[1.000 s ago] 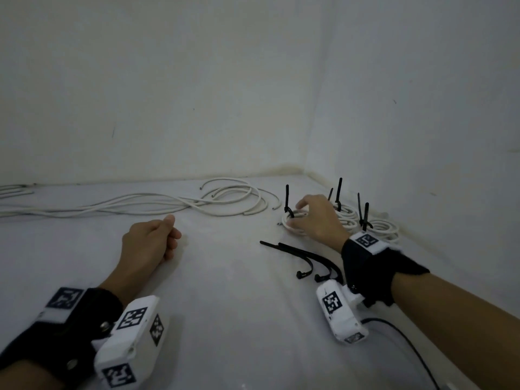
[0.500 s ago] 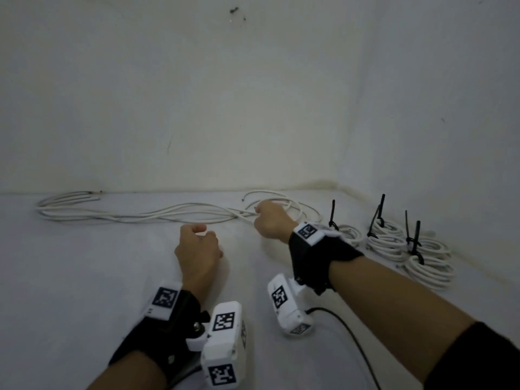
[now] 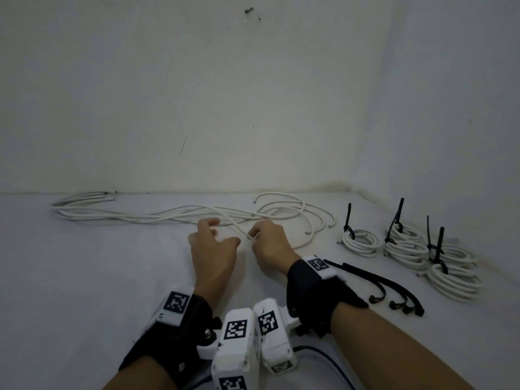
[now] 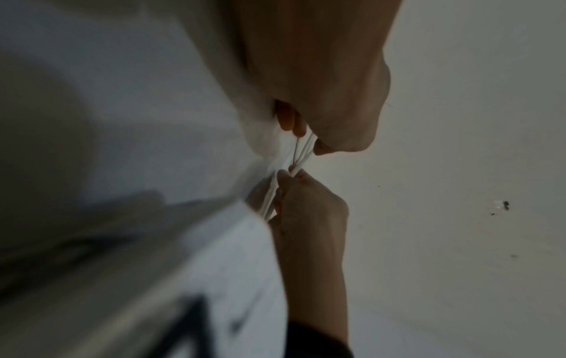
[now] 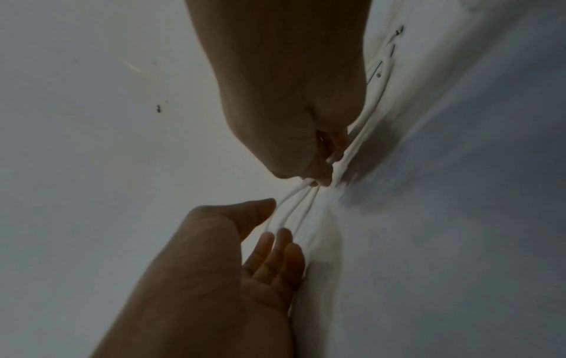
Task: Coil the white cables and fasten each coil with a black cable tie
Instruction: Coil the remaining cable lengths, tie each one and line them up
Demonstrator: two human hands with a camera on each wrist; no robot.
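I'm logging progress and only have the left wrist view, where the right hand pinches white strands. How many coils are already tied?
Observer: The head view shows four tied coils on the right, each with a black cable tie sticking up.
Operator: Any spare ties left?
Observer: Yes, a few loose ties lie beside the right wrist.
Operator: Is the left hand gripping anything?
Observer: No. In the right wrist view the left hand is open, with its fingers straight beside the white cable strands that the right hand pinches.
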